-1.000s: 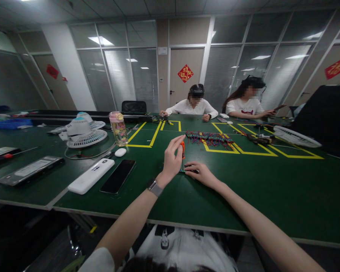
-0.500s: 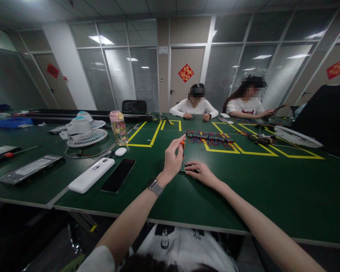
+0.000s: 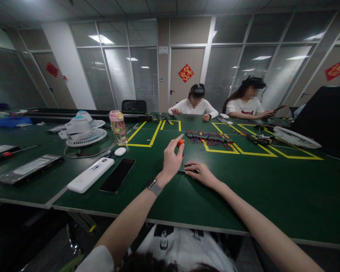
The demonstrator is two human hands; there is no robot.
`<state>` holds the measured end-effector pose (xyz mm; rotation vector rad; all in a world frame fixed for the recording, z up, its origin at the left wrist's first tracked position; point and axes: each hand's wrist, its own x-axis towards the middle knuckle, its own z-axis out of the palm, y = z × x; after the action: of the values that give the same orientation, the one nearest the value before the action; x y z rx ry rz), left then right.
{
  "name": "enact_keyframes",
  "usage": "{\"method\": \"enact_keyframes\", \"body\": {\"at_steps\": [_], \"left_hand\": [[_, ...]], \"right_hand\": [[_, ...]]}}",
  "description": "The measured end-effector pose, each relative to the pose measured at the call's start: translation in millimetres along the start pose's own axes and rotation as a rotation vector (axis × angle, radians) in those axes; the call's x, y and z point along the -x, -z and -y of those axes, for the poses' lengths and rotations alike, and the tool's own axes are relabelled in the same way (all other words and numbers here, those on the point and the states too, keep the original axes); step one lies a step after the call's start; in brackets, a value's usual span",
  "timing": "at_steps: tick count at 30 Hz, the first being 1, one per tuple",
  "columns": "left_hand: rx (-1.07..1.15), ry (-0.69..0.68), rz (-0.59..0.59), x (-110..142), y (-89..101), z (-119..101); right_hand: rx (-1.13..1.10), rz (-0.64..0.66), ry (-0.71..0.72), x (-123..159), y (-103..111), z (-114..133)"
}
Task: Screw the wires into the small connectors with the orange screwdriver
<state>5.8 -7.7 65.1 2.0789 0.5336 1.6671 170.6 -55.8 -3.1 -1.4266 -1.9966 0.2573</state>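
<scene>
My left hand point(image 3: 171, 158) is closed around the handle of an orange-handled screwdriver point(image 3: 181, 142). The screwdriver stands upright, its thin shaft pointing down at a small circuit board point(image 3: 181, 170) on the table. From the right, the fingertips of my right hand point(image 3: 200, 172) press on the board's edge and hold it against the tabletop; they hide part of it. Just beyond my hands lies a row of small boards with red and blue wires point(image 3: 211, 139).
Left of my hands are a black phone point(image 3: 118, 175), a white power bank point(image 3: 91, 175), a white earbud case point(image 3: 120, 152), a bottle point(image 3: 118, 128) and a white fan point(image 3: 85, 132). Yellow tape point(image 3: 138, 145) marks the green table point(image 3: 260, 189). Two people sit across it.
The fingers of my left hand have shifted slightly on the screwdriver, and more of its orange top shows. My right hand stays put. Across the table, one person has lifted a hand.
</scene>
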Motion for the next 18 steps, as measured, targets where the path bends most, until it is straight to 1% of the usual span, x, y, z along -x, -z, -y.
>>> {"method": "enact_keyframes", "body": {"at_steps": [5,11,16,18], "left_hand": [[-0.083,0.002,-0.043,0.9,1.4,-2.2],[0.046,-0.020,0.037,-0.2,2.1,-4.2],[-0.075,-0.017,-0.059,-0.3,2.5,-5.0],[-0.072,0.001,-0.062,-0.9,2.9,-4.3]], "right_hand": [[0.011,0.004,-0.003,-0.2,0.1,0.0],[0.003,-0.006,-0.009,0.1,0.1,0.5],[0.021,0.003,-0.022,0.2,0.9,2.0],[0.022,0.005,-0.020,0.1,0.9,2.0]]}}
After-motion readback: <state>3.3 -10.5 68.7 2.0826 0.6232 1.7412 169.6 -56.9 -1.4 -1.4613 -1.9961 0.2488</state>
